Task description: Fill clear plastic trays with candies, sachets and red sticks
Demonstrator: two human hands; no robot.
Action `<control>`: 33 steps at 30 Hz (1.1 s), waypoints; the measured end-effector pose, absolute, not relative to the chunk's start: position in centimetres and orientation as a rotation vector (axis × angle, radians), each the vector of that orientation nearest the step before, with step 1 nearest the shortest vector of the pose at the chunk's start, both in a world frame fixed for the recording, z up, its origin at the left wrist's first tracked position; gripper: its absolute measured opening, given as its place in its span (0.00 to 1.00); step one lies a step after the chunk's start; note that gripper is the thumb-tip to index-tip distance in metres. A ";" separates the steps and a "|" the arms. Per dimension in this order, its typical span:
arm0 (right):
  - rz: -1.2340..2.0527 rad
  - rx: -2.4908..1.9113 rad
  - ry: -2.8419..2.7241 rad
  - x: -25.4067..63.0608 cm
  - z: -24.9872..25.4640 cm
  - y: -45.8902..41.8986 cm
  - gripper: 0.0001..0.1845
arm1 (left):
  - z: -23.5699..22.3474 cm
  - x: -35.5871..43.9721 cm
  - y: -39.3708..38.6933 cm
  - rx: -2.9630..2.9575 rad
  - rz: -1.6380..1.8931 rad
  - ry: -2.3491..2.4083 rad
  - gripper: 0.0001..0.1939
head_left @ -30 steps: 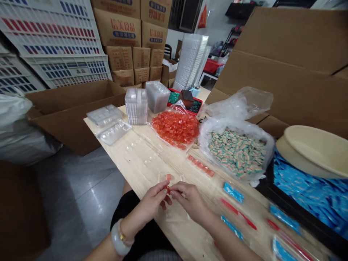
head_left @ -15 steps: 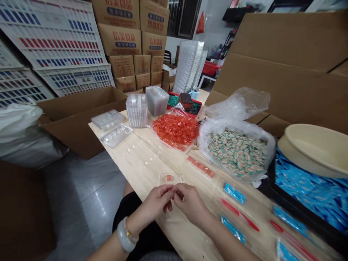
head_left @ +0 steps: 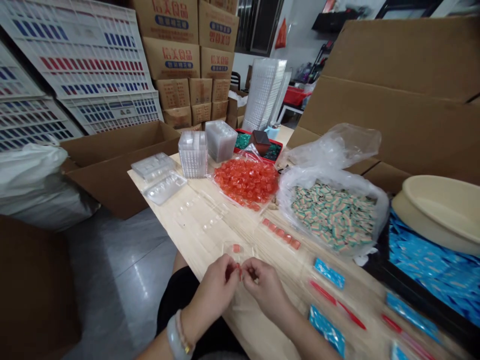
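Over the near edge of the wooden table, my left hand (head_left: 221,281) pinches a small red piece (head_left: 239,270), mostly hidden by the fingers. My right hand (head_left: 265,284) is closed in a pinch right beside it; what its fingertips hold is too small to make out. Just beyond both hands lies a clear plastic tray (head_left: 247,248) with one red square piece (head_left: 236,248) in it. Farther off, a row of red squares (head_left: 281,233) sits in another clear tray. A heap of red wrapped-looking pieces (head_left: 245,181) rests on clear plastic behind that.
An open bag of green-and-beige pieces (head_left: 333,212) stands right of the red heap. Blue packets (head_left: 329,273) and red plastic strips (head_left: 337,304) lie at the right. Stacked clear trays (head_left: 193,155) stand at the back left. A cream basin (head_left: 438,210) sits over blue packets.
My fingertips, pressed together half a second ago, have drawn slightly apart, and the red piece shows between them. The view has shifted a little. The red square in the tray stays put.
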State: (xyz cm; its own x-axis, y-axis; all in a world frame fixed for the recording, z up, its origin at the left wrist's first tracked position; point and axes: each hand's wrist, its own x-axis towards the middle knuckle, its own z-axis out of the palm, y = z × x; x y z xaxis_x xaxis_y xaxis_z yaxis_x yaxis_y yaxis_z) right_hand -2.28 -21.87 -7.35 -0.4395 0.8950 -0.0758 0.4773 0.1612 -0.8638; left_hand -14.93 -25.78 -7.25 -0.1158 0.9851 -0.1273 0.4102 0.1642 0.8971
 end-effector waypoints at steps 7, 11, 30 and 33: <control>0.964 -1.339 -2.247 -1.9 -5.9 -22.4 0.05 | -7.2 -14.9 -26.5 1.430 0.894 1.478 0.09; 0.905 -1.397 -2.423 -1.8 -4.2 -22.2 0.09 | -7.0 -14.7 -26.7 1.469 0.928 1.429 0.10; 1.434 -1.412 -2.003 -1.4 -4.8 -21.7 0.07 | -7.8 -15.0 -25.8 1.226 0.877 1.322 0.14; 1.590 -1.389 -1.897 -1.3 -5.2 -21.7 0.06 | -7.8 -15.5 -25.9 1.245 0.879 1.385 0.13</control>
